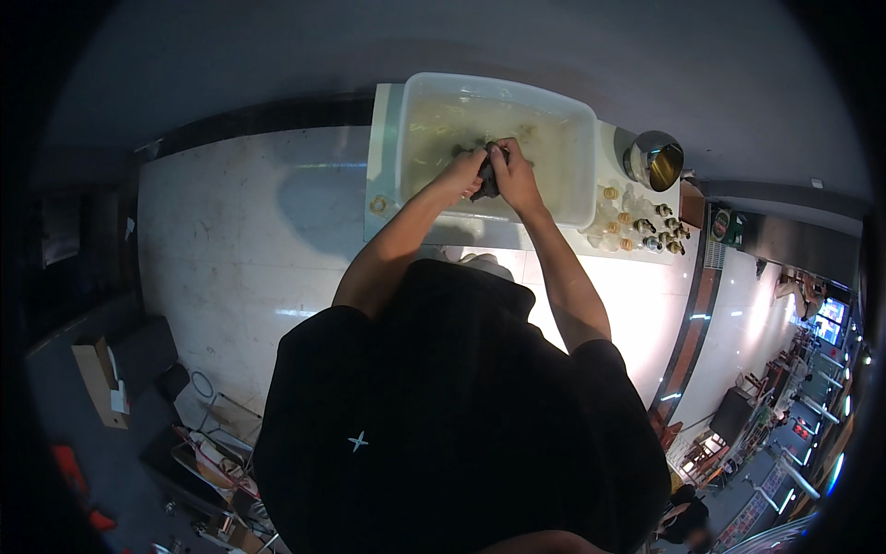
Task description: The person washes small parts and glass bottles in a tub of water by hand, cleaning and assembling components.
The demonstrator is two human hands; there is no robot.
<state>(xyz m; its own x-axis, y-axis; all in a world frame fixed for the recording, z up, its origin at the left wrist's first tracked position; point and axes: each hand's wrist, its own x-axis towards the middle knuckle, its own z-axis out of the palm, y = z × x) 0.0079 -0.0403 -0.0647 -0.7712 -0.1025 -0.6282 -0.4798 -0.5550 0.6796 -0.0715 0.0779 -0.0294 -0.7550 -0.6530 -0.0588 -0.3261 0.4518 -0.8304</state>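
Observation:
A dark wet cloth-like piece (pixel 489 176) is gripped between my two hands, above a white plastic tub (pixel 588 173) of cloudy, yellowish water (pixel 554 145). My left hand (pixel 462 174) grasps it from the left side. On its right side, my right hand (pixel 513 174) pinches the upper part with thumb and fingers. More dark material (pixel 460 149) shows in the water just beyond my left hand. What exactly the dark piece is, I cannot tell. Fingers partly cover it.
The tub stands on a pale table (pixel 383 138). Right of it are a shiny metal pot (pixel 654 161), several glass pieces with gold rings (pixel 612 227) and several small metal fittings (pixel 670 232). A round ring-like item (pixel 378 203) lies at the left. Folding chairs (pixel 214 460) stand behind me.

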